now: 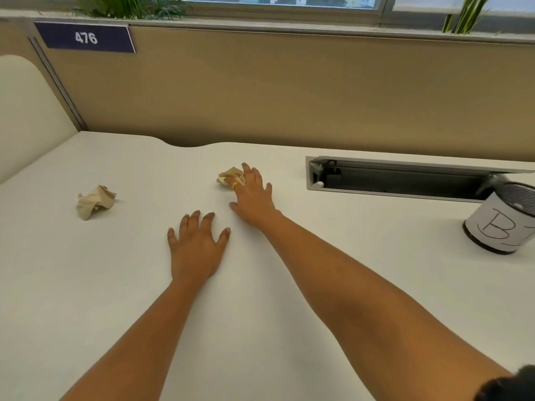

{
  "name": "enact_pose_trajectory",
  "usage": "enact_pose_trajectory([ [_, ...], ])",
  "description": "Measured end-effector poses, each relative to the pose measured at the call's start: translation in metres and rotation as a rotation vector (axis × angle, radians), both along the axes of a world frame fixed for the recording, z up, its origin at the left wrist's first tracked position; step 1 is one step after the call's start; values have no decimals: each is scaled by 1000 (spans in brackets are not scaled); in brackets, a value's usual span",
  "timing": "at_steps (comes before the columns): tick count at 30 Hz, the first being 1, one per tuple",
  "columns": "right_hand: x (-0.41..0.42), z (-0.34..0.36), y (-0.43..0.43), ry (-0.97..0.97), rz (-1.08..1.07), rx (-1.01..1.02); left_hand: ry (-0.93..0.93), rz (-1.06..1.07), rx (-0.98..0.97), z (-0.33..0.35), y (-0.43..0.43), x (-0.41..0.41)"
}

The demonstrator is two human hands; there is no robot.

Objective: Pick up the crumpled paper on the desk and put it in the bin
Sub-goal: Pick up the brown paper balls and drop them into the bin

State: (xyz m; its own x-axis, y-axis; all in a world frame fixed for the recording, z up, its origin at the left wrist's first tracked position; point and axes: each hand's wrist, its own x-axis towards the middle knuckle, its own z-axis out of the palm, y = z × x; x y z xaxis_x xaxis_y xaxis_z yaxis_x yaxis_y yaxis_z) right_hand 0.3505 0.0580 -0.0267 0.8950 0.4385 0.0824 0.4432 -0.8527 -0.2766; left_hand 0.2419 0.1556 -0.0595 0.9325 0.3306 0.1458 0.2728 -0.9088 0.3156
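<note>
The right hand (254,195) is reaching open-fingered onto the paper wad (230,175), well left of the bin (500,218), while the left hand (195,247) is lying flat and empty; the wad is likely light, springy, best pinched across its bulk.

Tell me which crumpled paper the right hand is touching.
The paper ball mid-desk, under the right hand's fingers; the other ball lies alone far left.
</note>
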Motion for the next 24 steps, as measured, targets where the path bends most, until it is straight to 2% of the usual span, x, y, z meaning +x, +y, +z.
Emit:
enact_pose_trajectory([
  [9, 20, -6, 10, 57, -7, -78, -3, 2, 22, -1, -1, 1],
  [13, 8, -6, 8, -61, -12, -77, -3, -2, 21, 0, -1, 0],
  [18, -7, -2, -8, -187, -32, -18, 3, -1, 3, 1, -2, -3],
  [24, -41, 8, -51, -122, -66, 71, -25, -29, 9, 5, -19, -20],
])
